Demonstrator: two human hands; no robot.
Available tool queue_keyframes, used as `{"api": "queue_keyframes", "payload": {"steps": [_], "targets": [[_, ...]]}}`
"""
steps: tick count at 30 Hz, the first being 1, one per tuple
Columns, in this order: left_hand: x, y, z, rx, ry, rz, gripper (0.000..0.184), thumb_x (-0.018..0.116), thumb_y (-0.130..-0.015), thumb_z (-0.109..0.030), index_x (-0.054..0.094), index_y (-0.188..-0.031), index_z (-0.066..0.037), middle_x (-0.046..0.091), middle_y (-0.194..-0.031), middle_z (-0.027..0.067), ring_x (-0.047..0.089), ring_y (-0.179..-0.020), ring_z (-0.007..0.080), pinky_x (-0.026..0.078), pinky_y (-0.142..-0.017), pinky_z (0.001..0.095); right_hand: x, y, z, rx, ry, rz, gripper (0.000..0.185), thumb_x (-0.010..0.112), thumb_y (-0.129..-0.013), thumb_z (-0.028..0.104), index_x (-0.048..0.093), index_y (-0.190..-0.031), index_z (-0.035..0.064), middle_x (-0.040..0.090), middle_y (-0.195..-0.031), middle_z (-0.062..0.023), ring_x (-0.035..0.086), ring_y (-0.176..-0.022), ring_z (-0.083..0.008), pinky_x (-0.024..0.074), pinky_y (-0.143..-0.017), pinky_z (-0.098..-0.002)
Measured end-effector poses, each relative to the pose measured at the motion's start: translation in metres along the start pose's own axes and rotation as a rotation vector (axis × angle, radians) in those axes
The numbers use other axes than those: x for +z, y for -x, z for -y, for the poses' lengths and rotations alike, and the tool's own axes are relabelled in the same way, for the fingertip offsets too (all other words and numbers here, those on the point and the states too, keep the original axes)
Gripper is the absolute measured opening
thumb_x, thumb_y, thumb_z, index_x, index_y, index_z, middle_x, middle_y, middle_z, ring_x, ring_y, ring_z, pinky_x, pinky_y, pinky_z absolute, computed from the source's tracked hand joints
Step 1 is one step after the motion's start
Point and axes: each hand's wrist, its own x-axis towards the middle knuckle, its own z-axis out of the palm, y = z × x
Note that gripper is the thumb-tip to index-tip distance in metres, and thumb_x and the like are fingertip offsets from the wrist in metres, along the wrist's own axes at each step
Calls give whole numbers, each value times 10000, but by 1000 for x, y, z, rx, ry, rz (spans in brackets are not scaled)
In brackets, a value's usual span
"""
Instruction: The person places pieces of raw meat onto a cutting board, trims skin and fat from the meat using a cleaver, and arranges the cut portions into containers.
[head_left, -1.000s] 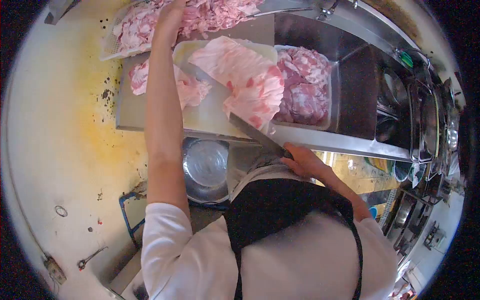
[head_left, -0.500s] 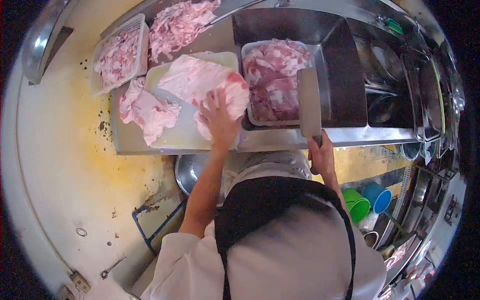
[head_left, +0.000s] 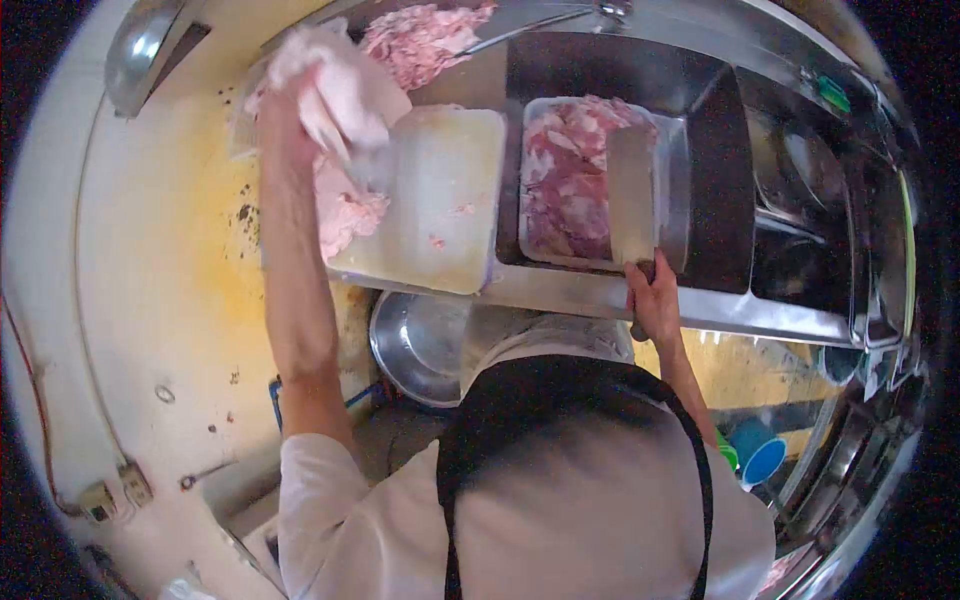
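My left hand (head_left: 292,112), blurred by motion, grips a large pale sheet of fatty meat (head_left: 345,95) at the upper left, above the left end of the white cutting board (head_left: 450,200). Small scraps lie on the board. Another fatty piece (head_left: 345,215) rests at the board's left edge, partly behind my left arm. In my right hand (head_left: 655,297) is the handle of a wide cleaver (head_left: 630,195). Its blade points away from me, over the right side of a white tub of red meat (head_left: 565,190).
A heap of trimmings (head_left: 425,40) lies at the back, beside a long metal rod. Steel sinks (head_left: 705,150) extend to the right. Below the counter are a metal bowl (head_left: 415,340) and a blue bucket (head_left: 765,460). A wall stands on the left.
The large sheet of meat has gone from the board to the upper left in my left hand, which has closed on it. The cleaver swung upright earlier and stays over the tub's right side.
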Motion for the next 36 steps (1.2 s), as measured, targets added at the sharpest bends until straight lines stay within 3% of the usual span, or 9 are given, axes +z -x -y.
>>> {"api": "queue_keyframes", "payload": {"steps": [5,8,10,13,15,17,20,29,36], "targets": [[-13,29,-108,263,-3,361,372,546,-919,-221,562,-1212,8,645,-1109,141,648,-989,247,538,-861,359,26,-11,6,-43,34,144,194,579,-940,148,535,-1072,12,487,-602,4,448,-480,-79,369,-435,-269],[-32,49,-106,241,-193,-125,396,602,-878,-213,572,-1201,15,634,-1150,142,640,-1002,244,537,-854,360,45,-10,14,-36,-15,137,234,573,-940,132,531,-1132,5,485,-604,7,442,-479,-82,363,-431,-268],[-90,60,-48,54,-131,-138,413,583,-889,-240,568,-1212,17,630,-1149,147,626,-1034,246,520,-885,359,53,-10,13,-4,-21,175,243,572,-942,137,535,-1145,10,489,-605,2,438,-467,-85,368,-427,-267],[-266,67,188,-134,-105,-13,530,628,-856,-343,545,-1244,9,599,-1179,137,596,-1061,234,505,-877,328,61,-9,3,48,126,245,266,575,-937,153,537,-1160,13,525,-662,-36,506,-547,-123,429,-491,-303],[-188,114,189,-581,-1213,150,531,677,-804,-393,580,-1137,9,676,-983,145,654,-894,278,511,-782,407,66,-7,4,-52,273,349,300,586,-929,178,535,-1173,12,564,-742,-82,566,-664,-178,472,-578,-349],[-161,162,199,-182,-1345,-103,523,668,-792,-427,592,-1069,10,683,-932,176,662,-868,340,504,-758,451,77,-9,11,-284,408,490,350,602,-916,212,531,-1191,8,606,-848,-140,615,-812,-253,502,-687,-404],[-156,174,184,-343,-1336,-67,523,652,-790,-449,590,-1038,7,671,-945,203,653,-872,386,503,-749,474,109,-15,18,-451,589,705,418,572,-917,302,486,-1212,19,661,-892,-232,627,-876,-449,465,-786,-514],[-150,192,190,-210,-1365,-126,410,597,-843,-358,541,-1038,-2,633,-895,197,645,-837,399,509,-733,499,204,-59,67,-507,1076,1001,327,508,-924,220,432,-1181,32,655,-830,-235,646,-800,-437,481,-726,-591],[-164,182,212,-98,-1244,-126,374,633,-827,-317,568,-1028,-9,639,-932,232,638,-827,427,507,-720,516,304,-74,80,-673,1047,975,306,520,-912,210,436,-1130,13,645,-850,-256,635,-805,-458,491,-722,-564]]}}
